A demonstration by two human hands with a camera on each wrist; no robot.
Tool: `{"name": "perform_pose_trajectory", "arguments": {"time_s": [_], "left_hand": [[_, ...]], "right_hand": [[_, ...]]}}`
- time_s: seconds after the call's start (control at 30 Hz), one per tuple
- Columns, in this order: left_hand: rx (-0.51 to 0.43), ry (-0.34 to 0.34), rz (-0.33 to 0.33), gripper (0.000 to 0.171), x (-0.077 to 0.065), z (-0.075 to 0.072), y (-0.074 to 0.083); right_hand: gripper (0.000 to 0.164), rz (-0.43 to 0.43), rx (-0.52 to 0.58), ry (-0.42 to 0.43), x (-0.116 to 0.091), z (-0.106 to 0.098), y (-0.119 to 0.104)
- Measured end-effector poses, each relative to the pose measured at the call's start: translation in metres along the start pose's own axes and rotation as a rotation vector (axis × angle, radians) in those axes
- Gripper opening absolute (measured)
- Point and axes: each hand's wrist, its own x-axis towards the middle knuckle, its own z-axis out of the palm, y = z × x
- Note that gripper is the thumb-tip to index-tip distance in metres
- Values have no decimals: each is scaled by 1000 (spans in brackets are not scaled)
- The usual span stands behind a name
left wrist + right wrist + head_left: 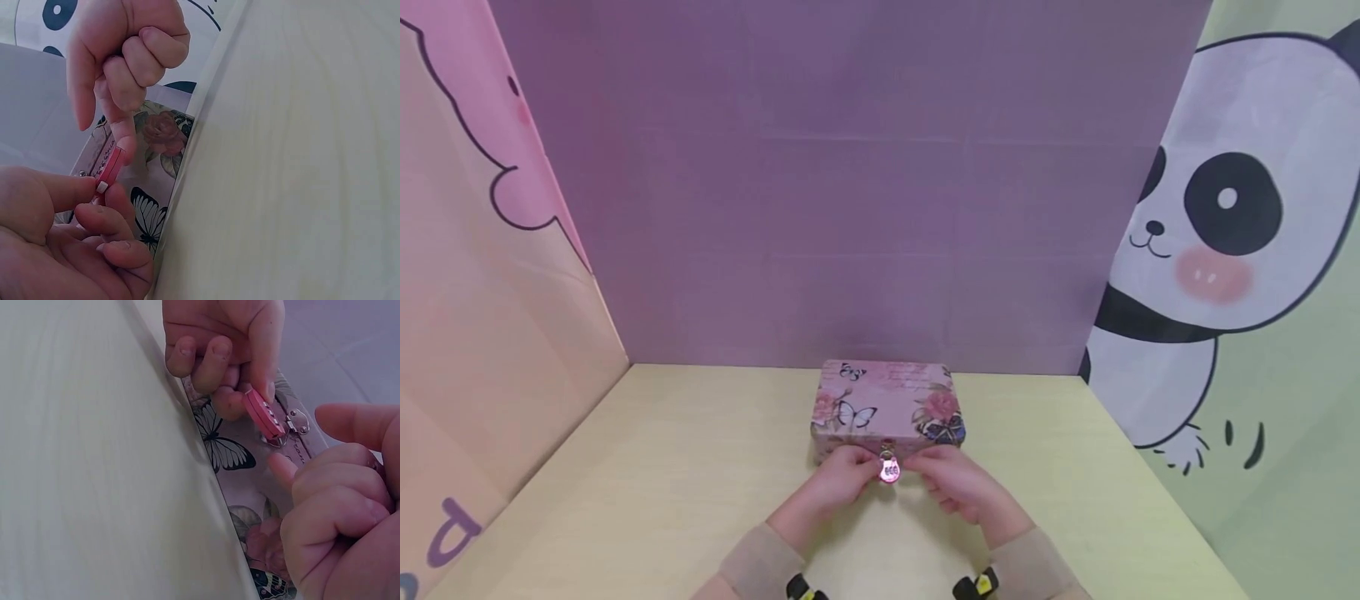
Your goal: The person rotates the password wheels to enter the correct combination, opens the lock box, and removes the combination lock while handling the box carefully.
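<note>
A pink combination padlock (pixel 889 470) hangs at the front clasp (pixel 300 422) of a pink tin box (pixel 887 398) printed with butterflies and roses. My left hand (pixel 841 479) pinches the padlock between thumb and fingers, which shows well in the left wrist view. Number dials run along the padlock's edge in the right wrist view. From the other side, my right hand (pixel 964 485) reaches in with its index finger (pixel 123 140) extended right at the padlock. Its thumb stands apart, and its remaining fingers are curled with nothing in them.
The box stands on a pale wood-grain table (pixel 700 450), near a purple back panel (pixel 865 183). A panda print (pixel 1225 275) covers the right side panel, and a pink cartoon figure (pixel 527 196) is on the left one.
</note>
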Motion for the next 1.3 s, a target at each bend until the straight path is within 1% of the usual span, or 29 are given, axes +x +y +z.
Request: {"name": "perform_pose_trajectory", "arguments": {"time_s": [0.17, 0.33, 0.47, 0.67, 0.97, 1.07, 1.3], "left_hand": [[-6, -5, 2, 17, 1, 0, -1], [0, -14, 12, 17, 2, -1, -2], [9, -19, 21, 18, 1, -1, -2], [18, -15, 24, 18, 0, -1, 0], [-1, -20, 5, 18, 0, -1, 0], [-4, -21, -1, 18, 0, -2, 0], [10, -28, 19, 17, -1, -2, 1]], "right_hand": [[29, -8, 21, 5, 2, 6, 1], [24, -13, 60, -3, 5, 13, 3], [24, -23, 79, -2, 6, 17, 5], [26, -22, 74, -7, 8, 23, 7], [22, -17, 66, 3, 10, 33, 9], [22, -9, 76, -3, 11, 34, 10], [21, 3, 87, -16, 13, 34, 11]]}}
